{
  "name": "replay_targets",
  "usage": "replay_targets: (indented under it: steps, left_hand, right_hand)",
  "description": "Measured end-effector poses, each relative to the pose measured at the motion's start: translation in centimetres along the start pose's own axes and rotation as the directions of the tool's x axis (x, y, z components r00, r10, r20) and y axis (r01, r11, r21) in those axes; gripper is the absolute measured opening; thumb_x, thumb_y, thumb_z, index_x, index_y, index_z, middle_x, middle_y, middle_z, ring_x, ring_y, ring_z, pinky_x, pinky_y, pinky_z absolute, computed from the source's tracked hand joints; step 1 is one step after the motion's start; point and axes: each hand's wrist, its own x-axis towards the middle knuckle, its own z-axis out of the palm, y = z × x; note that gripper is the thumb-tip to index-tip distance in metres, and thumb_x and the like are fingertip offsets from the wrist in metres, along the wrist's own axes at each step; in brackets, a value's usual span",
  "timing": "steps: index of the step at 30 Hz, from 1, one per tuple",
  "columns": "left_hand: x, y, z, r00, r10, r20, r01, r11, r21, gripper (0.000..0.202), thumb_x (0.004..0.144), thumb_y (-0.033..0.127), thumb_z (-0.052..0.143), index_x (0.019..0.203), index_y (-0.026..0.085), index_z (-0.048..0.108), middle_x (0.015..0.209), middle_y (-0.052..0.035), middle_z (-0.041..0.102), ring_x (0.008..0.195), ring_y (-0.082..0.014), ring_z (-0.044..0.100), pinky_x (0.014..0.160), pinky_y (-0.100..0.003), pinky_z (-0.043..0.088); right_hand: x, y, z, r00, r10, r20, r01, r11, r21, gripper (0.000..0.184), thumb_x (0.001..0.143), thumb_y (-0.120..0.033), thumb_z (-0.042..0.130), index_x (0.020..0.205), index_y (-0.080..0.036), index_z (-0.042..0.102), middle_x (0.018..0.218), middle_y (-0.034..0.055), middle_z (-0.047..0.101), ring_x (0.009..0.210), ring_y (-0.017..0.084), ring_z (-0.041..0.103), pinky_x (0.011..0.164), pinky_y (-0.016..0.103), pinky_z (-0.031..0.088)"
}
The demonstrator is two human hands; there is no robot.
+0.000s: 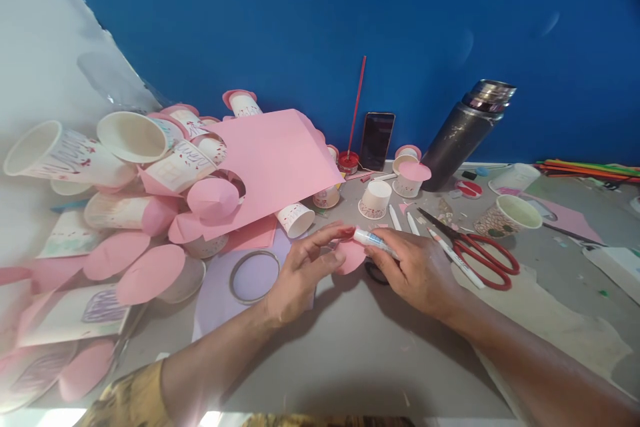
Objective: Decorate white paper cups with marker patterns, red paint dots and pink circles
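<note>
My right hand [417, 270] grips a white glue stick [373, 240] with a blue label, its tip pointing left. My left hand [303, 270] pinches the red cap end [346, 232] of that stick between fingertips. Under both hands lies a small pink paper circle [351, 257] on the grey table [360, 353]. A metal ring [254, 275] rests on a pale lilac sheet just left of my left hand.
A heap of paper cups with pink paper lids [145, 180] and a large pink sheet [273, 160] fills the left. Red-handled scissors [480, 253], white pens, more cups [507, 213], a dark flask [463, 133], a phone [377, 140] and coloured sticks [590, 170] lie to the right.
</note>
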Motion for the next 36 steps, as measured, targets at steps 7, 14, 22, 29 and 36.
replay_targets:
  steps: [7,14,22,29,36]
  left_hand:
    - [0.08,0.28,0.14,0.999,-0.036,0.004,0.036,0.999,0.033,0.040,0.084,0.043,0.079,0.119,0.026,0.082,0.144,-0.0111,0.062,0.110,-0.0281,0.063,0.082,-0.035,0.055]
    - [0.45,0.51,0.30,0.995,0.078,-0.070,-0.069,0.989,0.133,0.019,0.083,0.033,0.079,0.100,0.027,0.088,0.119,-0.0093,0.076,0.132,-0.0311,0.056,0.116,-0.044,0.042]
    - [0.35,0.57,0.48,0.991,0.099,-0.088,-0.084,0.984,0.157,0.015,0.081,0.031,0.082,0.094,0.027,0.088,0.115,-0.0101,0.077,0.123,-0.0310,0.063,0.114,-0.046,0.045]
    - [0.52,0.25,0.15,0.985,0.169,-0.030,-0.159,0.963,0.216,0.017,0.083,0.028,0.080,0.098,0.031,0.088,0.112,-0.0076,0.080,0.123,-0.0296,0.063,0.114,-0.047,0.045]
    - [0.38,0.23,-0.07,0.988,0.152,0.011,-0.148,0.941,0.303,0.020,0.087,0.030,0.075,0.103,0.031,0.087,0.116,-0.0080,0.078,0.126,-0.0301,0.062,0.112,-0.049,0.045]
  right_hand:
    - [0.01,-0.14,-0.13,1.000,-0.004,0.008,0.004,1.000,0.026,0.029,0.106,-0.038,0.048,0.090,-0.022,0.066,0.069,0.0012,0.069,0.059,0.017,0.058,0.058,0.030,0.030]
    - [0.09,-0.42,-0.51,0.999,-0.012,0.034,0.008,0.995,0.095,0.030,0.106,-0.036,0.047,0.083,-0.023,0.059,0.065,-0.0020,0.063,0.056,0.014,0.049,0.057,0.027,0.031]
    - [-0.04,-0.57,-0.34,0.998,0.011,0.061,-0.016,0.997,0.081,0.035,0.107,-0.039,0.045,0.078,-0.023,0.056,0.060,-0.0025,0.059,0.052,0.014,0.043,0.056,0.027,0.027]
    - [-0.02,-0.12,-0.26,0.998,-0.001,0.060,-0.003,0.997,0.082,0.034,0.107,-0.040,0.046,0.081,-0.022,0.058,0.063,-0.0026,0.060,0.055,0.014,0.045,0.057,0.027,0.028]
    - [-0.03,0.24,0.21,0.991,-0.130,0.027,0.131,0.991,-0.034,0.028,0.107,-0.031,0.049,0.087,-0.019,0.063,0.070,0.0009,0.063,0.062,0.016,0.053,0.062,0.030,0.028]
